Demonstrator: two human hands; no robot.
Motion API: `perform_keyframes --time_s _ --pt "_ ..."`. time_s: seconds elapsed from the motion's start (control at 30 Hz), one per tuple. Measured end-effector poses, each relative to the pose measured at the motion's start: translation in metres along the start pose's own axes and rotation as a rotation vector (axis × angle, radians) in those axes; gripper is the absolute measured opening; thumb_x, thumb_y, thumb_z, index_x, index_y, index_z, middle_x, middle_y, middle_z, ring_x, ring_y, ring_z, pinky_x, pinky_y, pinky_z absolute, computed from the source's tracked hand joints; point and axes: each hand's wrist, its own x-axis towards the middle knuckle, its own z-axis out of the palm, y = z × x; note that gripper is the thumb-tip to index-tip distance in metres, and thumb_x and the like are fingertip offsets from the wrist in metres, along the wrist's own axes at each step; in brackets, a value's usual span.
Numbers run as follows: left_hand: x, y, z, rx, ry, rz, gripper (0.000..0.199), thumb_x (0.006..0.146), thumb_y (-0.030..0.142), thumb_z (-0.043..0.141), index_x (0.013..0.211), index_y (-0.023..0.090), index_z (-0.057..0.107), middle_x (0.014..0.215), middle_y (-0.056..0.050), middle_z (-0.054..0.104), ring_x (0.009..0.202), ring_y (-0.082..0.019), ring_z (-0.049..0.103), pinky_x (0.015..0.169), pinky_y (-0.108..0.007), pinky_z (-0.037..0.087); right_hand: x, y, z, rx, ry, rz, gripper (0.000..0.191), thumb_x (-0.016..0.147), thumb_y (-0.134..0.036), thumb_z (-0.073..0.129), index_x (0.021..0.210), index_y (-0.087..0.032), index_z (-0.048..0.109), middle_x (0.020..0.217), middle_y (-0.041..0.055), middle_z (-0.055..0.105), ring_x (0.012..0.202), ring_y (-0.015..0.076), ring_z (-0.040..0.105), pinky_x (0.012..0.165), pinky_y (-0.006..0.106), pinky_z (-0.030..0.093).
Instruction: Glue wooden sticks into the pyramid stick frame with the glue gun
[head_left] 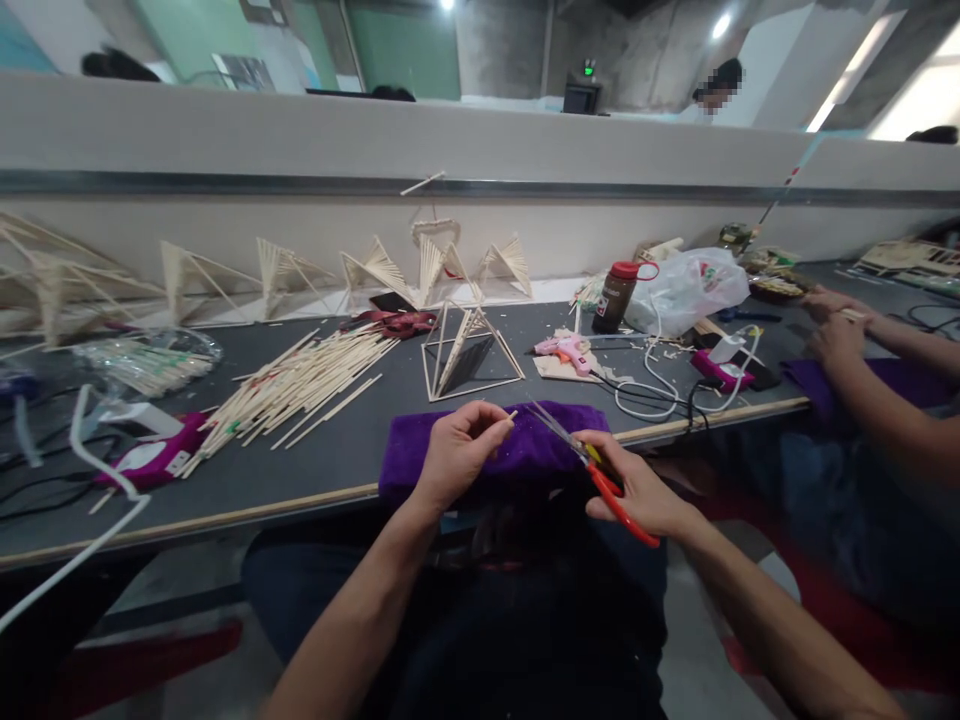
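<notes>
Between thumb and fingers, my left hand [465, 448] pinches a short wooden stick [513, 417], most of it hidden by the hand. My right hand [637, 490] is closed round the red handles of a pair of scissors [559, 432], whose blades point up and left toward the stick, apart from it. Something yellow shows by the scissors' pivot. Beneath both hands a purple cloth [409, 455] lies over the table edge. Just behind it stands a frame of thin sticks [476, 350], with slanted sticks fanned inside.
A pile of loose sticks [307, 380] lies left. A pink glue gun [564, 352] rests on a board to the right, near a brown bottle [619, 298] and a plastic bag [694, 290]. Several stick models [367, 270] line the wall. Another person's hands [840, 325] work at far right.
</notes>
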Motion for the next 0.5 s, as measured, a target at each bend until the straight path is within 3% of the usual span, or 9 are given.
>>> perform_keyframes --time_s 0.17,0.5 --pt "-0.005 -0.005 0.006 -0.069 -0.035 -0.074 0.022 0.077 0.034 0.073 0.078 0.014 0.065 0.059 0.004 0.056 0.048 -0.006 0.044 0.046 -0.017 0.035 0.002 -0.007 0.005 -0.010 -0.082 0.030 0.070 0.073 -0.031 0.072 0.135 -0.023 0.042 0.099 -0.0003 0.057 0.082 0.0162 0.052 0.080 0.032 0.044" --pt "-0.015 -0.016 0.013 -0.046 -0.115 -0.105 0.014 0.072 0.023 0.067 0.082 0.014 0.070 0.064 0.002 0.062 0.045 -0.006 0.050 0.044 -0.017 0.038 0.005 -0.013 0.020 -0.018 -0.114 0.005 0.068 0.071 -0.027 0.073 0.133 -0.022 0.045 0.094 -0.0022 0.054 0.076 0.0132 0.048 0.073 0.027 0.041"
